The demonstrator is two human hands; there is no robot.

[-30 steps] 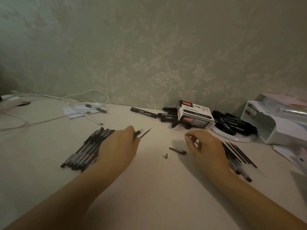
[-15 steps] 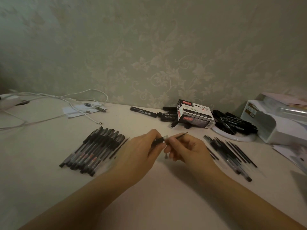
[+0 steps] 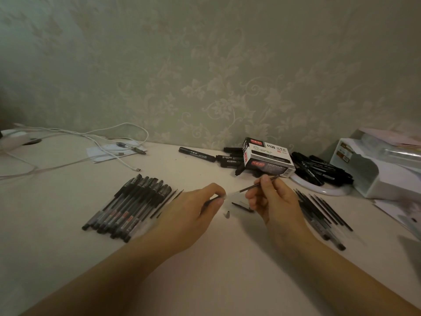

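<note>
The hands, touching half a second ago, are now apart. The right hand [image 3: 275, 201] sits further right, its fingers pinching the thin refill [image 3: 250, 187], now drawn away from the pen barrel [image 3: 214, 199] held by the left hand [image 3: 189, 215]. A small black part [image 3: 242, 205] shows between them again.

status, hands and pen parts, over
Left hand pinches barrel. Right hand pinches refill, aimed at barrel. Dark piece and small tip loose on table beneath, nothing blocking.

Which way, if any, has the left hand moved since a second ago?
Yes. The left hand, gripping a pen barrel, moved right, off the row of pens, towards the small loose tip.
</note>
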